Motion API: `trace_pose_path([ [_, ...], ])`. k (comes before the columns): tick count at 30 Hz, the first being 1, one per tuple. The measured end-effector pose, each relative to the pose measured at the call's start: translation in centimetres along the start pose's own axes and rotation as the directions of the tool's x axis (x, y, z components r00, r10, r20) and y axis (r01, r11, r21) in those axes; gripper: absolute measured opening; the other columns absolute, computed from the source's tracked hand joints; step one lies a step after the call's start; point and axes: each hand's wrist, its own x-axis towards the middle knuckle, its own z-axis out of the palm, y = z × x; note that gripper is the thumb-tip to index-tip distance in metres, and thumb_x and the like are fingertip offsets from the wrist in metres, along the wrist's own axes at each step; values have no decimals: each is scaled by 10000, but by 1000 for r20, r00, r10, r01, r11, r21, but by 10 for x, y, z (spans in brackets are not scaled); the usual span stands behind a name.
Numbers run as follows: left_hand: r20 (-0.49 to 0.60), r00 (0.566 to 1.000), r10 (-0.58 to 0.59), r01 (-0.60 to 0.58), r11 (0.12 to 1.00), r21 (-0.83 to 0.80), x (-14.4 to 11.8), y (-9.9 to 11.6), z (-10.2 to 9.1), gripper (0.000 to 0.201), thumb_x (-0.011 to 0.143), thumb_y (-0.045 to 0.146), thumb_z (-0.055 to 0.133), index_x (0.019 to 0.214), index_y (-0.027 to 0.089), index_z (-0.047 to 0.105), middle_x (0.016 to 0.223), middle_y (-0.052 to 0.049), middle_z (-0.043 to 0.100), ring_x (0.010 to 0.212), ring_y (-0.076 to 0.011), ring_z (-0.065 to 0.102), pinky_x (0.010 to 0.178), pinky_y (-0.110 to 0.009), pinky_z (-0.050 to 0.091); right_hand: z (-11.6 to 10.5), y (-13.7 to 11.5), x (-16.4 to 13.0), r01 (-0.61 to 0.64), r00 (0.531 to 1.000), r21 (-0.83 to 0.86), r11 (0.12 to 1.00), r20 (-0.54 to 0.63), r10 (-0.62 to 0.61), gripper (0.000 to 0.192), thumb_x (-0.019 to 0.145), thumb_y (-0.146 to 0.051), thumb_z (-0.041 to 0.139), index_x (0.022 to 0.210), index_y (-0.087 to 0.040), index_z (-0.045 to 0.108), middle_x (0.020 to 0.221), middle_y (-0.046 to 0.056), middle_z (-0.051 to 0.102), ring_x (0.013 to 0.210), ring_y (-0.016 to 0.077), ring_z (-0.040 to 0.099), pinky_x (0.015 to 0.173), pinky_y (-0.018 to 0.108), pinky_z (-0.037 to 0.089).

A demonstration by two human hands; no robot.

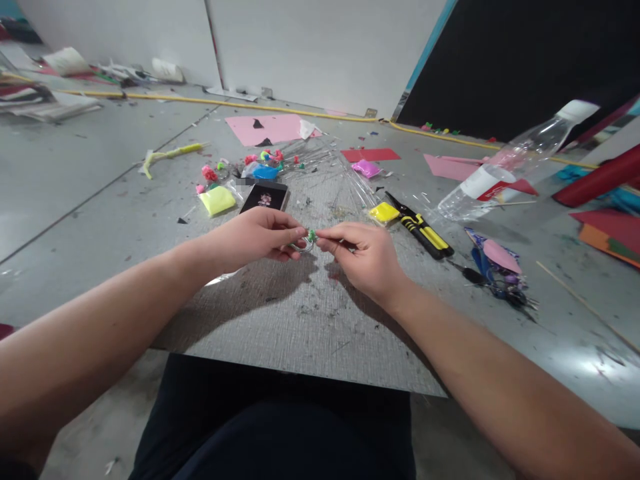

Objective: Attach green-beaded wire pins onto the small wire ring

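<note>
Above the grey table, my left hand (275,232) is closed in a pinch on a thin, pale loop of wire (307,247). A small lump of green clay (312,235) sits on the loop between my two hands. My right hand (364,257) pinches this green lump between thumb and fingertips, its other fingers curled. Just beyond my left hand lies a dark phone (265,198). Pliers with yellow-and-black handles (423,233) rest to the right of my right hand, beside a yellow clay packet (385,212).
A pale yellow packet (217,200) and small coloured pieces lie left of the phone. Pink paper (265,129) is farther back. On the right stand a tilted plastic bottle (480,183) and a bunch of keys (510,293). The table's near edge (300,375) runs above my lap.
</note>
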Motion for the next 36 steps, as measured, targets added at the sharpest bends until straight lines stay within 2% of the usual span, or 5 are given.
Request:
trace_pose_path([
  [10,3,1000,11,-12,999,30,-1,0,-3,328,732,278,787,1038,177,726,960,-44,755,858,-162,698,850,-310,538,0,-6,-4,-229,973,85,970,44,226,201,851,-361,731,767,-179,734,608,-6,686,504,109,600,480,243,472],
  [19,-13,1000,15,-16,998,-63,1,-1,0,200,783,264,748,960,173,732,960,-49,753,874,-151,703,872,-310,551,-1,0,-1,-108,991,36,994,82,104,113,886,-249,665,888,-187,759,800,38,760,699,157,681,667,300,525],
  [27,-50,999,7,-6,1000,14,-2,5,2,160,799,249,736,939,172,736,763,-33,702,693,-121,639,712,-267,532,3,-3,-2,95,900,-117,989,435,-35,271,887,-374,706,693,-187,672,708,8,647,661,133,560,654,282,409],
  [32,-22,999,26,-25,1000,15,-3,5,1,153,801,248,733,931,167,727,763,-26,684,686,-115,620,689,-259,507,6,-6,-2,52,872,-162,985,489,34,327,821,-382,780,645,-179,594,690,-9,591,658,129,532,647,273,376],
  [36,-20,999,25,-25,1000,-4,-3,4,1,206,821,252,717,1006,163,701,828,-44,709,676,-109,618,674,-257,503,5,-1,0,4,910,-162,987,410,63,306,908,-314,673,645,-180,592,654,-11,573,643,129,520,650,278,370],
])
